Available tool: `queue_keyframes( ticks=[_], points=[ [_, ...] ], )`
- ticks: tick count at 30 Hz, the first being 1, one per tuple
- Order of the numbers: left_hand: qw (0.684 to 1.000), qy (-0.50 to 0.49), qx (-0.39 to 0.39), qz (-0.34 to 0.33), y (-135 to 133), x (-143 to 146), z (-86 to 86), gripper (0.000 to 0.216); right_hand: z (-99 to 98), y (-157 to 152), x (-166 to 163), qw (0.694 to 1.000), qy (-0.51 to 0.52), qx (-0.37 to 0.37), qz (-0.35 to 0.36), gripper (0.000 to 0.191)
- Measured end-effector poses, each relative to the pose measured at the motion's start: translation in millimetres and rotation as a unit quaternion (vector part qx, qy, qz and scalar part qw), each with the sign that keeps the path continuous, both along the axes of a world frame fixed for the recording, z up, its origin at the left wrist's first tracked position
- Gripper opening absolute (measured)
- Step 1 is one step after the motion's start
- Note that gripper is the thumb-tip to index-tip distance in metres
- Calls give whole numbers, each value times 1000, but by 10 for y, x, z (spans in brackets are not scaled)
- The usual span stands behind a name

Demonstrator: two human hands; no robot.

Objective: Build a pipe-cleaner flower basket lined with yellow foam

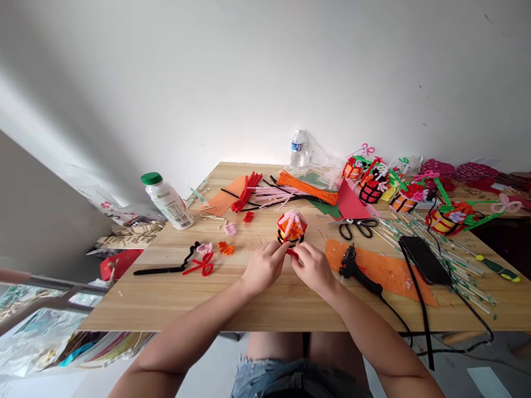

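My left hand (263,266) and my right hand (314,267) meet at the middle of the table, fingers closed in a pinch. Between the fingertips shows a short piece of red pipe cleaner (292,254). Just beyond stands a small round craft piece (292,223) of orange, pink, yellow and black pipe cleaner; my fingers partly cover its lower front, and whether they touch it is unclear. To the left lie a red pipe-cleaner bow (204,266), a bent black pipe cleaner (164,270) and an orange coil (226,248).
A glue gun (357,270) lies on orange paper at right, near scissors (358,228), a phone (425,260) and a screwdriver (498,268). Several decorated baskets (404,200) stand behind. Pipe-cleaner bundles (309,188), a water bottle (297,149) and a green-capped bottle (169,204) are farther back.
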State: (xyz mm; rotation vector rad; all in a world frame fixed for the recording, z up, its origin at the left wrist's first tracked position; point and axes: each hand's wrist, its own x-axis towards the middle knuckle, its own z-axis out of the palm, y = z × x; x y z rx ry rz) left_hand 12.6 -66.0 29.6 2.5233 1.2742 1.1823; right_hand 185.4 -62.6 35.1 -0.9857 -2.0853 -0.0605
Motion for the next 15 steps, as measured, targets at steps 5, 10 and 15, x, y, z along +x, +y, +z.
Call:
queue_keyframes(
  ticks=[5, 10, 15],
  points=[
    [916, -266, -285, -91, 22, 51, 12, 27, 27, 25, 1, 947, 216, -231, 50, 9],
    [787, -468, -388, -103, 51, 121, 10, 33, 77, 48, -41, 783, 420, -452, 74, 23],
    [755, -528, -380, -86, 18, 177, -2, 33, 93, 34, -90, 740, 485, -459, 81, 28]
  ],
)
